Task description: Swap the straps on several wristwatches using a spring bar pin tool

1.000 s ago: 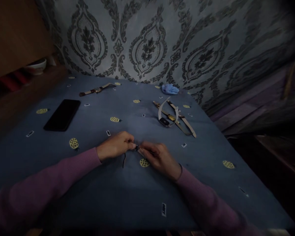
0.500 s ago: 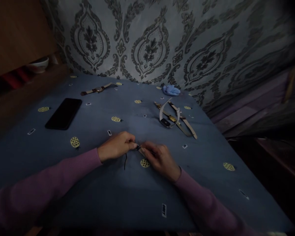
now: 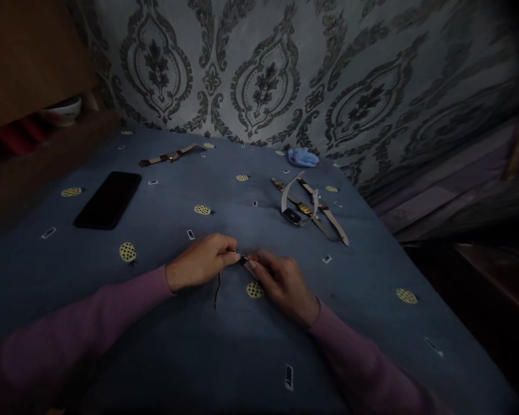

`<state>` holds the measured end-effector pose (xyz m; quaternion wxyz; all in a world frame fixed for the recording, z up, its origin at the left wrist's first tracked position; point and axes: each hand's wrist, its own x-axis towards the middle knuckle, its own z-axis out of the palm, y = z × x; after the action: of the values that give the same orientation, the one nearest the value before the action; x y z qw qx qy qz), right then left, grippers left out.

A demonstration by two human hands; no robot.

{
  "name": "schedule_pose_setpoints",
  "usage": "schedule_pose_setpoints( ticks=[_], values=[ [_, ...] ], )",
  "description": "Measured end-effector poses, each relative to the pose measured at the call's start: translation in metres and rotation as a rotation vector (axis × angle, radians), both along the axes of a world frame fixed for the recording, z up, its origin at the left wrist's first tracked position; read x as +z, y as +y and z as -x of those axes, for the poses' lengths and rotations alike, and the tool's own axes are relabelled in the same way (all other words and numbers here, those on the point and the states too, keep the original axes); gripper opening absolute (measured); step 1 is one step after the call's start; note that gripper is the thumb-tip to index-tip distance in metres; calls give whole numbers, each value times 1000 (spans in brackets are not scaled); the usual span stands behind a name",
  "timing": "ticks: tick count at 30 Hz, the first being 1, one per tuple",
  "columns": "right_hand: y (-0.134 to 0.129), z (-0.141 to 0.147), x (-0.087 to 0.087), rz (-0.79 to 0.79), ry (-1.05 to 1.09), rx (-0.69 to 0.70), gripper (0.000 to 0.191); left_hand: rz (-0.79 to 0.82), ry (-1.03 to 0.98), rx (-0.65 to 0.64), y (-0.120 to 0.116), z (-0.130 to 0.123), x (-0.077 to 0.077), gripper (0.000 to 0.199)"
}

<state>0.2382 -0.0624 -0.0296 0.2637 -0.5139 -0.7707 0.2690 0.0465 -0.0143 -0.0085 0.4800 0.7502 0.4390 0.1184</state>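
Between my two hands is a small wristwatch [image 3: 243,260], with a dark, shiny metal part showing and most of it hidden by my fingers. My left hand [image 3: 205,259] pinches one side of it between thumb and fingers. A thin dark strap end [image 3: 217,291] hangs down below that hand. On the other side, my right hand [image 3: 283,282] is closed on the pale strap part with thumb and fingertips. Both hands are just above the blue patterned tablecloth [image 3: 177,346].
A black phone [image 3: 108,200] lies at the left. Behind it rests a brown-strapped watch [image 3: 172,156]. Right of centre, a white-banded smartwatch [image 3: 292,216] overlaps a gold watch [image 3: 305,210] and another strapped watch [image 3: 331,219]. A crumpled blue cloth [image 3: 303,157] sits near the wall.
Both hands keep their grip on the watch, with only slight finger movement. The hanging strap end has swung a little left and downward. The view has shifted slightly.
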Motion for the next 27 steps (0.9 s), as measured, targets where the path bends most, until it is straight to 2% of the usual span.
schedule_pose_setpoints(
  ticks=[10, 16, 27],
  values=[
    [0, -1, -4, -20, 54, 2, 27, 32, -38, 1, 1, 2, -6, 23],
    [1, 0, -1, -27, 40, 1, 25, 3, -17, 4, -1, 1, -2, 22],
    [1, -2, 1, -21, -57, 45, 28, -156, 66, -33, -6, 1, 0, 29]
  ],
)
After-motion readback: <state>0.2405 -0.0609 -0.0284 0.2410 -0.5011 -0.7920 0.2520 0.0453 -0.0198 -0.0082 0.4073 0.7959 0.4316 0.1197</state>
